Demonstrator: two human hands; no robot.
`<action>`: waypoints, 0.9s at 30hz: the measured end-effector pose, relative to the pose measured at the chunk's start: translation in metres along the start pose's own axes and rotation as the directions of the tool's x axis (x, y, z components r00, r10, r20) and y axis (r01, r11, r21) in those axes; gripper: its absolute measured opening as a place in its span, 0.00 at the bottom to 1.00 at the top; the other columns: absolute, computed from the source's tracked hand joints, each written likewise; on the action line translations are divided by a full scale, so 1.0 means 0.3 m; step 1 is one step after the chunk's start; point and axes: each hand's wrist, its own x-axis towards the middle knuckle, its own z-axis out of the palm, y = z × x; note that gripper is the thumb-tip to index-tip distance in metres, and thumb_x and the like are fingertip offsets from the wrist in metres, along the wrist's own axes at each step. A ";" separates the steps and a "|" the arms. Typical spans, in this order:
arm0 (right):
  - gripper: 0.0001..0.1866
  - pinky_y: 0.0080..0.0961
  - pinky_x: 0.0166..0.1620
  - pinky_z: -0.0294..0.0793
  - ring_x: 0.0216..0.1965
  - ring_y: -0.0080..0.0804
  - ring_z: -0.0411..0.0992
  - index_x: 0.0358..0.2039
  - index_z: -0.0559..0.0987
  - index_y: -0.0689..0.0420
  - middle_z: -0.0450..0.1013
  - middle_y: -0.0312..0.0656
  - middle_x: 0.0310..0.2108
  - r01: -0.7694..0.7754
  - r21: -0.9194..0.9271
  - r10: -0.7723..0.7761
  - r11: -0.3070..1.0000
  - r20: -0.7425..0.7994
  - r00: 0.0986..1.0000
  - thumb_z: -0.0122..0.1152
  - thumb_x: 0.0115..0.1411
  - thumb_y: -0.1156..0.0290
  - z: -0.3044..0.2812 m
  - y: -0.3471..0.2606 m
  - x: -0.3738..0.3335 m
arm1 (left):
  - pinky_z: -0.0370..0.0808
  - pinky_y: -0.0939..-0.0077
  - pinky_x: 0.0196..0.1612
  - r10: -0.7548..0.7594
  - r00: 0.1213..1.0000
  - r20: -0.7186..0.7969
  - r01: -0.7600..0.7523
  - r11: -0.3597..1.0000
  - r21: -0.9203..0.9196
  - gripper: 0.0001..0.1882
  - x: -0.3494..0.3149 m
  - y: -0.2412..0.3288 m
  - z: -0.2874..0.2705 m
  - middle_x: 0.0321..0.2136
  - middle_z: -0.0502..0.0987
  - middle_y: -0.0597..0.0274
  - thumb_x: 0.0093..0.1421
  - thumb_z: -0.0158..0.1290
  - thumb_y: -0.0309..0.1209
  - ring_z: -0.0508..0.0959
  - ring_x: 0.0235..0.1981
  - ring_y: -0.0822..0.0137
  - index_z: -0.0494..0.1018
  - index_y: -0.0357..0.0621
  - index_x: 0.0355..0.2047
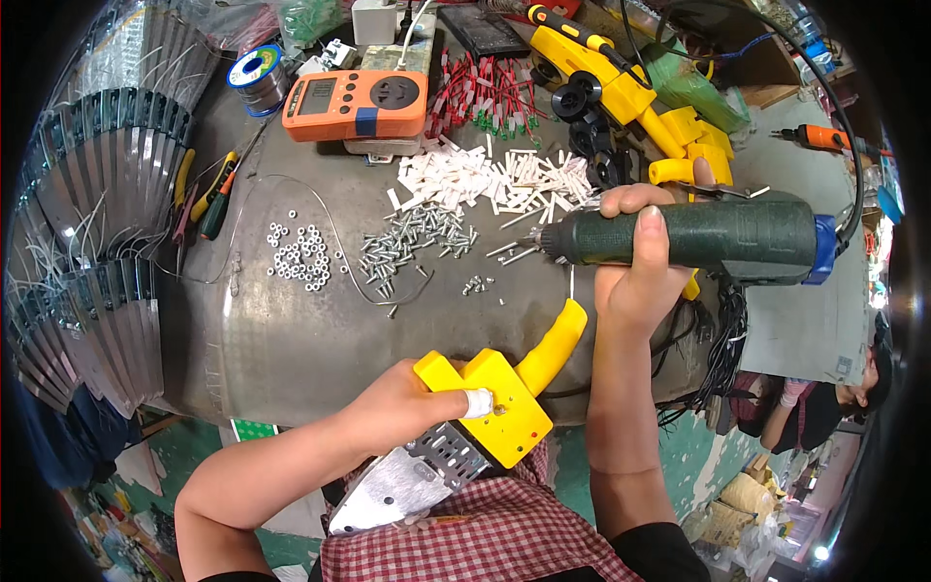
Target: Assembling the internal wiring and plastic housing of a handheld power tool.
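Observation:
My left hand (407,403) grips a yellow plastic tool body (504,403) with a curved yellow handle and a flat grey metal blade (388,490), held over my lap; one fingertip is taped white. My right hand (635,267) holds a dark green electric screwdriver (708,238) with a blue rear collar, lying level, its bit pointing left toward the bench. A pile of metal screws (417,242) lies just left of the bit.
On the round metal bench (291,339): white plastic tubes (485,179), small nuts (301,257), an orange meter (354,105), red-tipped wires (485,92), a solder spool (257,73), screwdrivers (218,194). More yellow tools (621,87) at the back right. Metal strips (97,242) stacked left. Another person (824,407) sits lower right.

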 end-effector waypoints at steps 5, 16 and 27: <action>0.39 0.29 0.42 0.71 0.32 0.31 0.69 0.64 0.43 0.63 0.70 0.46 0.31 -0.014 0.024 0.013 1.000 0.031 0.999 0.50 0.55 0.82 0.000 -0.006 0.000 | 0.70 0.75 0.48 0.021 1.000 0.021 -0.021 1.000 -0.009 0.24 -0.001 0.003 0.002 0.39 0.79 0.59 0.54 0.61 0.37 0.76 0.41 0.71 0.73 0.34 0.47; 0.35 0.35 0.47 0.66 0.35 0.35 0.67 0.62 0.50 0.59 0.70 0.44 0.32 0.194 -0.048 -0.192 0.980 0.041 0.981 0.54 0.57 0.72 0.001 -0.004 0.055 | 0.69 0.76 0.48 0.018 0.999 0.047 -0.019 1.000 0.016 0.25 -0.002 0.002 -0.001 0.40 0.78 0.60 0.54 0.61 0.37 0.75 0.42 0.71 0.72 0.35 0.48; 0.34 0.33 0.44 0.67 0.33 0.34 0.67 0.62 0.51 0.61 0.69 0.42 0.30 -0.014 -0.034 0.016 0.999 0.034 0.999 0.52 0.57 0.76 -0.013 -0.012 0.020 | 0.69 0.76 0.49 0.015 0.999 0.049 -0.016 1.000 0.026 0.26 -0.004 0.004 0.004 0.40 0.78 0.60 0.54 0.61 0.36 0.75 0.42 0.71 0.71 0.33 0.49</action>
